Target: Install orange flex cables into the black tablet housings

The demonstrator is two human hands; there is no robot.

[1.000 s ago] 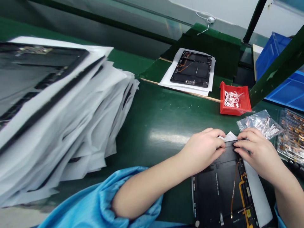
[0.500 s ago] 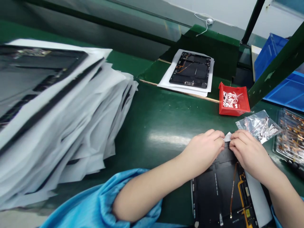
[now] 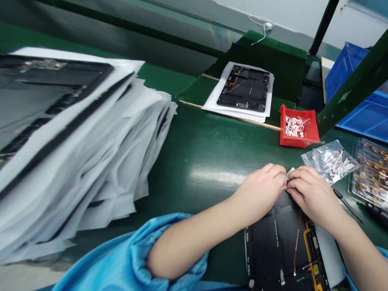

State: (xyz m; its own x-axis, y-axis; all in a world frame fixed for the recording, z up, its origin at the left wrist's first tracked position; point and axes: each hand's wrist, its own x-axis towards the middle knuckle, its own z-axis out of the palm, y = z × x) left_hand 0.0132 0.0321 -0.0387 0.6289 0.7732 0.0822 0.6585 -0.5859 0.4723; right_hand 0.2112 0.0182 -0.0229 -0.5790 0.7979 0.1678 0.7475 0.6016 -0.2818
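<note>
Green bench mat (image 3: 206, 141) carries all items. Far left: leaning stack of tablets (image 3: 75, 141) w/ white sheets between units. Upper ctr: red bin (image 3: 298, 128) of white strips. Right: poly bag (image 3: 330, 161) of similar strips, tray of flex parts (image 3: 371, 173), thin black tool (image 3: 348, 206).

Item in hand: tablet housing (image 3: 273, 250), internals up, on white sheet (image 3: 327, 254), lower right. Left hand (image 3: 260, 192) and right hand (image 3: 315, 198) meet above its top edge. Fingers (image 3: 277, 171) of both hands are drawn together, tips closing around small white tab (image 3: 291, 171). Grip on tab cannot be told; fingers hide it.

Possible faults:
1. Tab tear/fold: likely cause, uneven pull btwn hands.
2. Flex damage: orange flex (image 3: 298, 238) and yellow flex (image 3: 309, 250) lie just below right wrist; wrist drop or drag could snag them.
3. Stack slide: bump to leaning stack could shift units across mat.
</note>
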